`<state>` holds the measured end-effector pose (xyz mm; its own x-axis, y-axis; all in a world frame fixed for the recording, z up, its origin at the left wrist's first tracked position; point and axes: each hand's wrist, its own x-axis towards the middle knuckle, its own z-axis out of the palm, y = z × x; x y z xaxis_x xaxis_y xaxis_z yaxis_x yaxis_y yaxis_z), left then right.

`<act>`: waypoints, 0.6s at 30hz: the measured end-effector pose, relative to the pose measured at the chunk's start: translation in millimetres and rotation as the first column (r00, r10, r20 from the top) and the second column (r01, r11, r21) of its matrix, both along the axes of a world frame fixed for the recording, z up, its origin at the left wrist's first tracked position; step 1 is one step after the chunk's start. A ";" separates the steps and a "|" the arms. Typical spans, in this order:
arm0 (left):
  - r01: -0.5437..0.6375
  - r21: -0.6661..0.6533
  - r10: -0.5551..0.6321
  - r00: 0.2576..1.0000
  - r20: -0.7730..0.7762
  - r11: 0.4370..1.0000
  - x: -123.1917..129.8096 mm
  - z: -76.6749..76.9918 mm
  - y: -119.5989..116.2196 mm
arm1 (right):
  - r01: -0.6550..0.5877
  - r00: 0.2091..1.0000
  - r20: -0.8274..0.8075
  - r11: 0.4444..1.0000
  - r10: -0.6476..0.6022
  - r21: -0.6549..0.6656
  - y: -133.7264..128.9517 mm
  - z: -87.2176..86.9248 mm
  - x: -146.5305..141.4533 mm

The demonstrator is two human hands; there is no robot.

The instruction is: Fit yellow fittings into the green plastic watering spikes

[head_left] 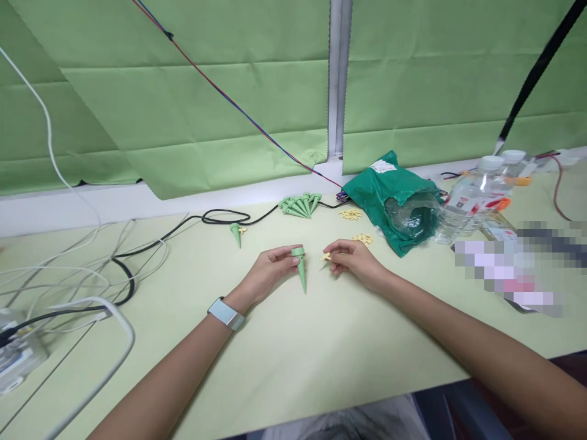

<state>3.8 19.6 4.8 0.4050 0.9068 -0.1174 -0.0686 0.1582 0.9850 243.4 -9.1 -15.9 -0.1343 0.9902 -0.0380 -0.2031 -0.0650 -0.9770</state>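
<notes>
My left hand (268, 272) pinches a pale green plastic spike (301, 272) by its wide top, with the point hanging downward. My right hand (353, 260) holds a tiny yellow plastic piece (325, 257) at its fingertips, a short gap from the spike's top. Beyond my hands, another green spike (236, 235) lies on the table with a yellow piece (241, 230) in its top. Several more green spikes (298, 205) lie in a bunch further back. Two small heaps of yellow pieces (351, 214) (362, 239) sit near my right hand.
A crumpled green plastic bag (389, 198) and clear plastic bottles (472, 198) stand at the back right of the pale green table (321, 342). Black and white cables (114, 275) lie at the left, and a blurred object (509, 269) lies at the right.
</notes>
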 end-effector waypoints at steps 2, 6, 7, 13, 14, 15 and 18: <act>-0.005 0.031 0.006 0.999 -0.032 0.999 0.7 -0.7 -1.1 | -0.043 0.998 -0.047 0.999 0.041 -0.027 -4.1 1.5 -5.2; 0.029 0.087 -0.022 0.997 -0.072 0.996 0.6 -1.3 -4.1 | -0.002 0.999 -0.039 1.000 0.003 0.028 -10.1 3.1 -14.3; 0.036 0.095 -0.028 0.996 -0.081 0.995 0.5 -1.4 -4.9 | 0.017 1.000 -0.018 0.998 -0.016 0.064 -11.3 2.6 -16.4; 0.059 0.129 -0.046 0.994 -0.101 0.990 -1.7 -4.0 -6.2 | 0.023 0.985 0.158 0.966 -0.065 0.256 -17.3 -4.1 -23.3; 0.067 0.133 -0.054 0.993 -0.101 0.989 -2.0 -4.5 -6.2 | 0.026 0.982 0.175 0.960 -0.077 0.277 -18.2 -4.5 -23.7; 0.075 0.135 -0.062 0.993 -0.102 0.988 -2.2 -4.9 -6.2 | 0.028 0.978 0.190 0.954 -0.088 0.299 -19.2 -4.5 -24.0; 0.094 0.131 -0.080 0.991 -0.105 0.987 -2.1 -5.5 -6.7 | 0.025 0.956 0.260 0.921 -0.135 0.388 -22.4 -1.9 -24.3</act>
